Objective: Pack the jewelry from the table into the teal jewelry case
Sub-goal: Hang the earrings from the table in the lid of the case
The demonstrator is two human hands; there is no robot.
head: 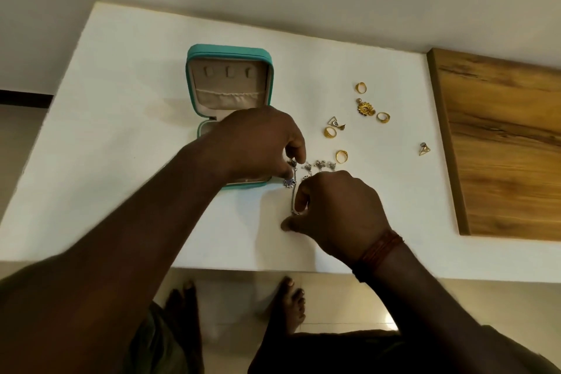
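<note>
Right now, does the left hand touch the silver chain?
Touching. The head view shows the left hand pinching the chain at its upper end, with no gap.

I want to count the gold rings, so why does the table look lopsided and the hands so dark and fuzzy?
Head view: the wide-angle lens stretches and slants the table; the left hand and right hand, both pinching the silver chain, look dark in dim warm light and slightly soft, the near forearms softest; the four gold rings are sharp enough to count.
</note>
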